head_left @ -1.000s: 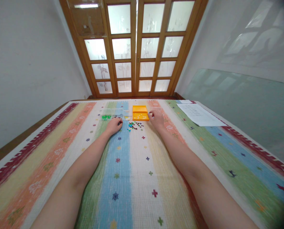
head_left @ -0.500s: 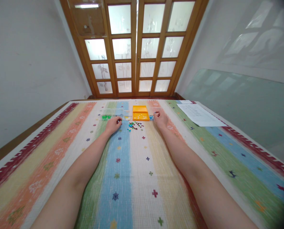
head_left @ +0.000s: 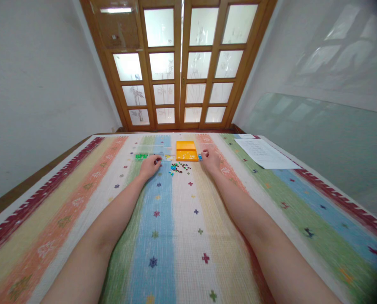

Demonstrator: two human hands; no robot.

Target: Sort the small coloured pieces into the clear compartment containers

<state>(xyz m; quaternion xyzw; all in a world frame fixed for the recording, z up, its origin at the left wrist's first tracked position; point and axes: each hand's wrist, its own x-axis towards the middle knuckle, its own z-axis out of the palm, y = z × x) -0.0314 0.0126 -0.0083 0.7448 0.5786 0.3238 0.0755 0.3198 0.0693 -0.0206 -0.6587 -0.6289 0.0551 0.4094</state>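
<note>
My left hand (head_left: 149, 166) rests at the far part of the table, its fingers curled together. What they hold, if anything, is too small to make out. Just beyond it is a clear box with green pieces (head_left: 141, 156), and beside its fingertips lie yellow pieces (head_left: 168, 156) in a clear box. Between my hands is a loose pile of small mixed-colour pieces (head_left: 177, 168). Behind the pile stands an open orange box (head_left: 187, 145) with pale pieces inside. My right hand (head_left: 211, 161), fingers pinched, is at the blue pieces (head_left: 200, 156) and partly hides them; its grip's contents are unclear.
A striped, patterned cloth (head_left: 188, 245) covers the table. Printed paper sheets (head_left: 264, 153) lie at the far right. A wooden door with glass panes (head_left: 182, 67) stands beyond the table, with walls on both sides and a pale glass panel (head_left: 321, 152) at the right.
My right hand has shifted slightly left and closer to the orange box, covering more of the blue pieces. My left hand has stayed almost in place.
</note>
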